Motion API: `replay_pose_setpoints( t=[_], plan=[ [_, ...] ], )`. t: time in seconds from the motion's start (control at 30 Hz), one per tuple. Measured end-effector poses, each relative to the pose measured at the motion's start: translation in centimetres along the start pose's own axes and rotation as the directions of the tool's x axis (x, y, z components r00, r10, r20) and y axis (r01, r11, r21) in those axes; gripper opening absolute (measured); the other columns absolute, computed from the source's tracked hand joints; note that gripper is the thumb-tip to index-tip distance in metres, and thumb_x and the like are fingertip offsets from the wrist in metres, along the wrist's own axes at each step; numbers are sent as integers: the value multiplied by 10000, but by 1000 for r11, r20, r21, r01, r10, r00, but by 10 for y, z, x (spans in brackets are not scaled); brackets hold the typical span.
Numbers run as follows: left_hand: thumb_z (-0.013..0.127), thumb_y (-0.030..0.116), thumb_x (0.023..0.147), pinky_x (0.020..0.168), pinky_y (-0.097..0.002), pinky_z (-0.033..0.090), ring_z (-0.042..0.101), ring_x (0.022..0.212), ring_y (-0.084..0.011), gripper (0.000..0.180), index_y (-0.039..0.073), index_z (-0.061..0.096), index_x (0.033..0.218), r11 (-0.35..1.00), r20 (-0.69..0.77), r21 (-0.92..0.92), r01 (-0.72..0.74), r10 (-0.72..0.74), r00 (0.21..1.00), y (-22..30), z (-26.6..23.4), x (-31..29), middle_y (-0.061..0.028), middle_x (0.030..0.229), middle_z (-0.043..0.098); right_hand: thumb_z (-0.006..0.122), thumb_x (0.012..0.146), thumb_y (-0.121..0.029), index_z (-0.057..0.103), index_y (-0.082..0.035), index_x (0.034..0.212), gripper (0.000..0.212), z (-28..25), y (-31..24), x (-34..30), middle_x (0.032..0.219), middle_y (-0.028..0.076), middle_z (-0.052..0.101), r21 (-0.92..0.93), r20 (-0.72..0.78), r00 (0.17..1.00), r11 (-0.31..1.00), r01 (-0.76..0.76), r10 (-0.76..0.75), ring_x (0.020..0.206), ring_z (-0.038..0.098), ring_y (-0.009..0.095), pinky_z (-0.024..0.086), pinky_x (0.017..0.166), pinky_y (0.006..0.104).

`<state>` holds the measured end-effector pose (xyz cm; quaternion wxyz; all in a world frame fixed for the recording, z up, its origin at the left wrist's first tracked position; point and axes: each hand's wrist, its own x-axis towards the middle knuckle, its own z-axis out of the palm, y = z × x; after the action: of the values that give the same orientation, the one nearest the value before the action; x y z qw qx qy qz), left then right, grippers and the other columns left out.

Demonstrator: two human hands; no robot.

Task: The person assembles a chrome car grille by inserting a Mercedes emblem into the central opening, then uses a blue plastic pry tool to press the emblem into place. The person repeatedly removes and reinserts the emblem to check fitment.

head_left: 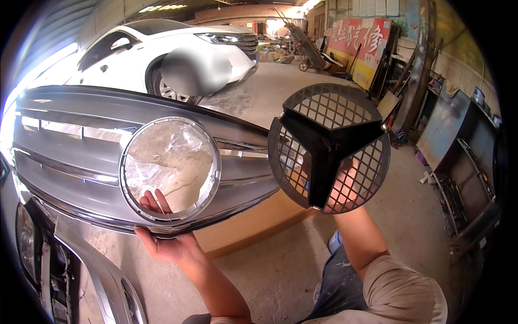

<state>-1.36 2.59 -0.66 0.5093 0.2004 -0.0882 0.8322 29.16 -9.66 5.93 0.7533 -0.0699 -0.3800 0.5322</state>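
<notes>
A long silver-grey car grille (pixel 75 144) with chrome bars spans the left half of the view, raised off the floor and tilted. A round opening with a pale notched rim (pixel 125 181) sits in its middle. My left hand (pixel 168 244) grips the lower edge beneath that opening, thumb in front and fingertips showing through the hole. To the right, my right hand (pixel 343 186) holds up a black round mesh emblem (pixel 330 141) with three broad arms, and shows partly through the mesh from behind. The emblem stands apart from the opening, overlapping the grille's right end in view.
Below the grille lies a cardboard box (pixel 253 225) on the concrete floor. A silver bumper (pixel 103 270) and a headlamp (pixel 26 229) are at lower left. Behind stand a white car (pixel 129 56), a hand cart (pixel 310 46), a red-yellow signboard (pixel 372 65) and a metal cabinet (pixel 445 127).
</notes>
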Motion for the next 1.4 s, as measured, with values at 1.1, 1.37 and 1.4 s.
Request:
replay_pose_setpoints(
  t=[1.1,1.37,1.4],
  plan=[
    [449,443,1044,1252,-527,280,484,1378,-380,678,-134,453,1401,1000,112,-14,-27,29,993,-6,-2,-4,-241,1387,571,786,801,87,707,0,1165,382,114,92,5,787,29,735,-869,240,924,359,341,-297,677,633,25,503,623,186],
    [384,480,1036,1114,-501,429,545,1307,-357,697,-94,458,1424,992,90,-45,120,-115,989,2,18,-16,-230,1386,579,814,793,30,692,31,1178,404,140,117,9,873,98,757,-907,398,873,24,421,-284,723,715,102,561,652,225],
    [359,490,1039,1126,-510,422,537,1321,-359,688,-47,438,1462,992,101,-37,121,-116,988,1,18,-16,-211,1422,556,814,783,-8,708,3,1145,377,142,121,11,847,88,756,-901,416,855,-10,434,-311,684,712,129,559,626,244]
  ],
)
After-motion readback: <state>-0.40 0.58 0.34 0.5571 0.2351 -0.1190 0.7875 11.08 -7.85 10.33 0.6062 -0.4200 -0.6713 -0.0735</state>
